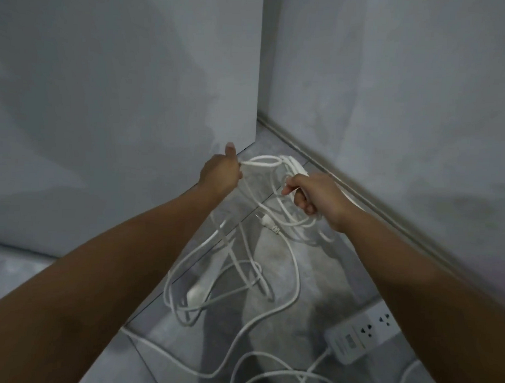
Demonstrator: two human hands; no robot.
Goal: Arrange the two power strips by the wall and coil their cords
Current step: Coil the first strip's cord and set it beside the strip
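Beside grey walls (106,71), cord (264,158) loops between left hand (222,173) and right hand (317,198).

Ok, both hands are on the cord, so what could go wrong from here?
1. The cord hangs from the left hand and right hand in loose, crossed loops; pulling could tighten them into a knot.
2. The plug dangles among those loops and may snag.
3. If this cord runs to the power strip on the floor, tugging might drag it.

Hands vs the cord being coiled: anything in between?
Nothing visible. The left hand and right hand both already grip loops of the white cord; its slack hangs tangled below them.
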